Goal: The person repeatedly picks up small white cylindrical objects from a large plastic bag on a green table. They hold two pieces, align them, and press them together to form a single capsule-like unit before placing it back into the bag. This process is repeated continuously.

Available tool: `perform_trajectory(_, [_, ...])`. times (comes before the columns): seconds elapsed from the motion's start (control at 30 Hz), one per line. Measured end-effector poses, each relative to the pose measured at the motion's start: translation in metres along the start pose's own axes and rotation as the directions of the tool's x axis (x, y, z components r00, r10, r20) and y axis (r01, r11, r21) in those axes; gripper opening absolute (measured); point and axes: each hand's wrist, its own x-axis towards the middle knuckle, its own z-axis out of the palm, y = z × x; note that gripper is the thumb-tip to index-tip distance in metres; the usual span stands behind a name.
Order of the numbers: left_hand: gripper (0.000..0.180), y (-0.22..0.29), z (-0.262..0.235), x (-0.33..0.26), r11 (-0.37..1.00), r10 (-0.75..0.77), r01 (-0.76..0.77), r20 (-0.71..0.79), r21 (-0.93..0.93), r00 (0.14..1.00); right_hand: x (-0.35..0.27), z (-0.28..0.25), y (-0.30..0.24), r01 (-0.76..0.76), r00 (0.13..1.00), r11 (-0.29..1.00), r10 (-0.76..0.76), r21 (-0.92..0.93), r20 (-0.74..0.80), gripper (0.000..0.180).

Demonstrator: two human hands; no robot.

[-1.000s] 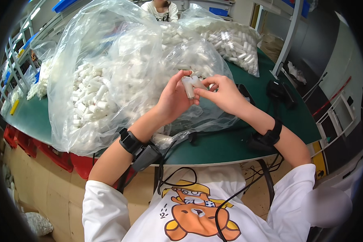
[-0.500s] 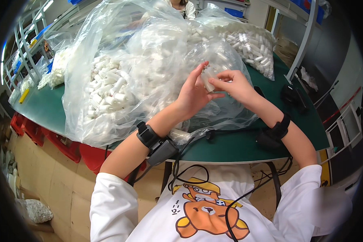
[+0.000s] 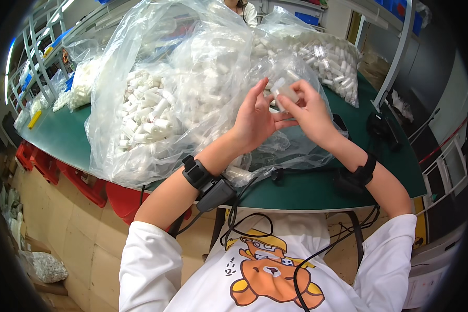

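right hand point(image 3: 311, 110), grip pinching a blurred white piece point(image 3: 287, 94), left hand point(image 3: 256, 118) beside it, grip spread, clear bag point(image 3: 107, 151) behind

Your bare left hand point(image 3: 257, 115) is spread open, its palm turned toward your bare right hand point(image 3: 311, 112); its thumb stands up and away from the palm, and its lower fingers stretch out beneath the right hand's. Your right hand, just beside it, has its thumb and fingertips drawn together in a pinch. Behind the left hand, your left forearm point(image 3: 216, 156) slants inward; behind the right, your right forearm point(image 3: 343, 148) runs back outward to a bent elbow point(image 3: 399, 202).
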Motion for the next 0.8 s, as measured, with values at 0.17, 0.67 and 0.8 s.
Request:
perform_trajectory(0.17, [0.070, -0.008, -0.025, 0.003, 0.999, -0.011, 0.008, -0.074, -0.045, 0.997, -0.004, 0.002, -0.040, 0.456, 0.872, 0.885, -0.466, -0.096, -0.153, 0.027])
perform_trajectory(0.67, [0.038, -0.022, -0.078, -0.027, 0.461, 0.093, -0.233, 0.215, 0.856, 0.972, 0.109, 0.158, -0.122, -0.056, 0.874, 0.997, 0.019, 0.062, 0.486, 0.049])
perform_trajectory(0.8, [0.026, -0.016, -0.024, -0.002, 0.748, 0.063, 0.191, -0.355, 0.635, 0.933, 0.085, 0.092, -0.116, -0.052, 0.728, 0.978, -0.100, 0.200, 0.678, 0.039])
